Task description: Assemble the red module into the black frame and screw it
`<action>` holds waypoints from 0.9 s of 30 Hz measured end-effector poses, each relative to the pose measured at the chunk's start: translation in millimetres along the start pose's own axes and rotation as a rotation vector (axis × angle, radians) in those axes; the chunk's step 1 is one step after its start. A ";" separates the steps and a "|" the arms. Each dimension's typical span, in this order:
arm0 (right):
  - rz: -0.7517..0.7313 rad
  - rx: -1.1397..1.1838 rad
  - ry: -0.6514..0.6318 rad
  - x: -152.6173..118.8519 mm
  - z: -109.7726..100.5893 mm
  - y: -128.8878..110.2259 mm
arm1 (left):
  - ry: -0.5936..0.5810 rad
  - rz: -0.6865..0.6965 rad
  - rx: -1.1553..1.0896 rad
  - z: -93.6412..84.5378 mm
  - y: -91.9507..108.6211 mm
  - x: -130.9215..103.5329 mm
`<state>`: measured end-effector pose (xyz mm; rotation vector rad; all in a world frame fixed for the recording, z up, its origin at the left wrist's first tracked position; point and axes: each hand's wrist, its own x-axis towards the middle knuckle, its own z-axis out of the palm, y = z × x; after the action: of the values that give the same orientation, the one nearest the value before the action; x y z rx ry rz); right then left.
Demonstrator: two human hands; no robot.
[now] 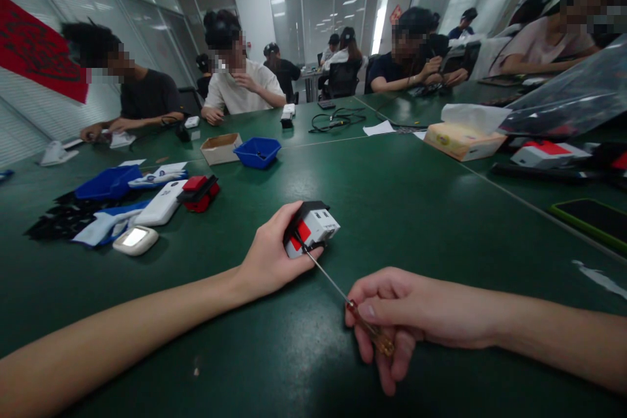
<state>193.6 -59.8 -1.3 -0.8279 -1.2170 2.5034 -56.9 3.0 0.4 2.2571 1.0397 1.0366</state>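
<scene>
My left hand (274,249) is closed around a small white, red and black boxy device (321,225), gripping it by its sides just above the green table. In my right hand (392,317) is a screwdriver (329,276) with a clear amber handle, pinched between thumb and fingers. Its long metal shaft points up and left, and the tip meets the device near its red face and black edge. Exactly what the tip touches there is too small to make out.
Left of my hands lie a red and black block (198,193), a white power bank (161,202), a small pale gadget with a lit screen (136,240) and gloves. Farther off are a blue bin (258,152), a cardboard box (220,148) and a tissue pack (463,142). Several people sit around the table.
</scene>
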 end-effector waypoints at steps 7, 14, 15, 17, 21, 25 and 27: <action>0.002 0.014 0.033 1.3 -0.8 2.5 | -0.002 -0.005 0.000 0.6 0.2 -0.4; 0.015 -0.022 0.031 -1.7 2.3 -3.6 | 0.000 -0.008 -0.007 0.5 0.8 0.8; 0.019 -0.029 0.039 -1.8 2.2 -3.5 | 0.001 -0.005 -0.010 0.4 1.0 0.8; 0.031 -0.042 0.053 -1.4 1.7 -2.2 | 0.000 0.002 -0.010 0.2 1.4 0.8; 0.022 -0.037 0.002 -0.4 -0.7 1.7 | -0.005 -0.002 -0.005 -0.1 1.6 0.8; 0.016 -0.044 -0.091 -1.1 -2.9 1.1 | 0.000 -0.017 -0.024 -0.1 1.4 1.0; -0.004 -0.106 -0.068 -2.0 -2.7 -1.0 | 0.004 -0.026 -0.037 0.1 1.5 1.2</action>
<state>196.8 -58.3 -1.0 -0.7693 -1.3818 2.5009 -55.6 3.0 1.9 2.2074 1.0409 1.0416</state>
